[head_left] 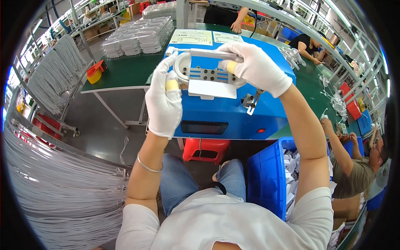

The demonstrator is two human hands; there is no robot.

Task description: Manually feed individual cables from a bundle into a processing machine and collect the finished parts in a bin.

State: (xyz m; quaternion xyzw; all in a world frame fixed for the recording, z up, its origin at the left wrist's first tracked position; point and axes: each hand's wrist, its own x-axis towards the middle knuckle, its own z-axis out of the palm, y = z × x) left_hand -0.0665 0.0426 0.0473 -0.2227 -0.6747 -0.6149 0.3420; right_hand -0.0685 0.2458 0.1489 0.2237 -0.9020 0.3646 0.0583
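Observation:
A white cable coil (180, 66) lies around a metal fixture with several screws (208, 75) on top of a blue machine (233, 118). My left hand (164, 100), in a white glove with yellow tape on the thumb, grips the coil's left end. From the right, my right hand (260, 68), gloved and taped alike, curls its fingers over the coil's far side and right end. Part of the coil there is hidden by the fingers. A white flat plate (212, 89) sits at the fixture's near side. Right of it stands a small metal bracket (252, 101).
Long white cables (71, 196) hang on racks at the left. Stacked clear plastic trays (139, 35) and a yellow-red tape dispenser (96, 71) stand on the green table. A blue crate (266, 179) of white pieces is by my right leg. Other people work behind and at right.

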